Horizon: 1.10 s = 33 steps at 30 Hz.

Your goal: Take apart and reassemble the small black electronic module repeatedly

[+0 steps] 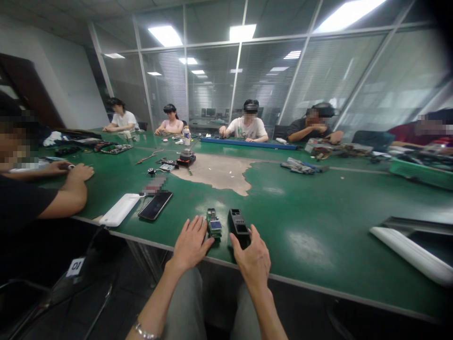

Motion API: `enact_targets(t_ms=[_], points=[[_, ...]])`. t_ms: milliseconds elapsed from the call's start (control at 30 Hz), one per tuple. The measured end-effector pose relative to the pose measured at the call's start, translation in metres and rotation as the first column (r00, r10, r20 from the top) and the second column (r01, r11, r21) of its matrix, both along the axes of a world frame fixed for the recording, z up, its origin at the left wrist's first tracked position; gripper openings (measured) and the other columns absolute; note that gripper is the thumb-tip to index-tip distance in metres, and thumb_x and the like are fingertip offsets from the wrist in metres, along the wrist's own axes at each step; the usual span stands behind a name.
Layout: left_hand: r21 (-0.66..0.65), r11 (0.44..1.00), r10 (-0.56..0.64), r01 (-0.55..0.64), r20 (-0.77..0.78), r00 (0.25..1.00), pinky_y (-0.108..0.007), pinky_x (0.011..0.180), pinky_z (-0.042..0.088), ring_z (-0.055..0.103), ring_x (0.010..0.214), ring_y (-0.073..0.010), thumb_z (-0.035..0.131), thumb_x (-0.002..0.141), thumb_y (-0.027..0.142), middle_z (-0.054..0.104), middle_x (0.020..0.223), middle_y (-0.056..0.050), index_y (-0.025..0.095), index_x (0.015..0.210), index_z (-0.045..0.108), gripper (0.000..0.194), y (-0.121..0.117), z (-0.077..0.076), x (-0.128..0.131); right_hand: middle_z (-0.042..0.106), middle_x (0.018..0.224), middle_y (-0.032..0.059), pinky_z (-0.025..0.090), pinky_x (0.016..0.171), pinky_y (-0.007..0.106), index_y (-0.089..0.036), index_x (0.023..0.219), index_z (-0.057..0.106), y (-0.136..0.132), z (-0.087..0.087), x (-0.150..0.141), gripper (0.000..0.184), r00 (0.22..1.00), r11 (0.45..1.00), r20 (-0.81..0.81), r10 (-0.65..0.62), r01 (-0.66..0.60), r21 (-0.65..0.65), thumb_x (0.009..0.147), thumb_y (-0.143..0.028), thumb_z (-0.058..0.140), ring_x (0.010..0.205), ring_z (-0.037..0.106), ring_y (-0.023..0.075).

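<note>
A long work table [318,226] with a green mat top is seen, its surface worn to a bare tan patch [212,172] near the middle. At the near edge, a small circuit board [214,224] is laid just beside a black rectangular device [238,228]. To the left, a black smartphone [155,205] lies next to a white rounded case [119,209]. A long white bar [406,255] is placed at right. A blue rail [248,143], a plastic bottle [187,136] and a green tray [421,172] are set farther off.
</note>
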<state>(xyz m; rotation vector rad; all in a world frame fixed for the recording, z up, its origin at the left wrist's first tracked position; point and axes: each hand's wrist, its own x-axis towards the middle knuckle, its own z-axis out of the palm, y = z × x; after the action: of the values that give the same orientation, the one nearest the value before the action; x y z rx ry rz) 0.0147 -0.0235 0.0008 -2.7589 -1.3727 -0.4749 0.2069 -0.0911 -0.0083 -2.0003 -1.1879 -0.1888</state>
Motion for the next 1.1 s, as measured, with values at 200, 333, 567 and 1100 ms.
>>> enact_targets(t_ms=[200,333,567,1100], points=[[0.003,1.000,-0.006,0.006,-0.004,1.000,-0.051,0.119,0.022,0.027,0.147,-0.0285,0.033,0.101,0.054,0.036,0.156,-0.012,0.016,0.147,0.041,0.060,0.001,-0.002,0.000,0.064,0.123,0.0181,0.042,0.097,0.040,-0.007,0.135,0.051,0.002,0.002,0.002,0.072,0.999,0.999,0.020,0.040,-0.040,0.026,0.084,-0.057,0.058,0.112,0.060,0.0304],[0.004,1.000,-0.003,0.003,0.000,1.000,-0.051,0.118,0.023,0.028,0.146,-0.0288,0.033,0.101,0.054,0.037,0.156,-0.012,0.016,0.145,0.043,0.059,0.000,0.000,0.000,0.070,0.110,0.0150,0.044,0.092,0.039,-0.013,0.123,0.061,0.005,0.006,0.004,0.056,0.997,0.998,-0.033,0.069,-0.069,-0.003,0.085,-0.054,0.056,0.103,0.064,0.0292],[0.006,1.000,-0.002,0.002,0.027,1.000,-0.052,0.118,0.023,0.028,0.146,-0.0290,0.036,0.101,0.053,0.038,0.156,-0.012,0.018,0.146,0.042,0.057,-0.001,-0.001,-0.004,0.073,0.105,0.0107,0.046,0.085,0.035,-0.020,0.116,0.065,0.016,0.034,-0.017,0.053,0.957,0.990,-0.263,0.123,-0.098,0.105,0.083,-0.060,0.057,0.096,0.068,0.0265],[0.007,1.000,0.008,-0.008,0.072,0.997,-0.051,0.119,0.021,0.030,0.145,-0.0288,0.034,0.101,0.050,0.039,0.155,-0.012,0.018,0.150,0.036,0.059,-0.004,-0.002,-0.009,0.072,0.090,0.0087,0.042,0.076,0.033,-0.020,0.113,0.064,0.027,0.066,-0.075,0.043,0.987,0.978,0.065,0.146,-0.134,-0.163,0.088,-0.053,0.053,0.085,0.067,0.0250]])
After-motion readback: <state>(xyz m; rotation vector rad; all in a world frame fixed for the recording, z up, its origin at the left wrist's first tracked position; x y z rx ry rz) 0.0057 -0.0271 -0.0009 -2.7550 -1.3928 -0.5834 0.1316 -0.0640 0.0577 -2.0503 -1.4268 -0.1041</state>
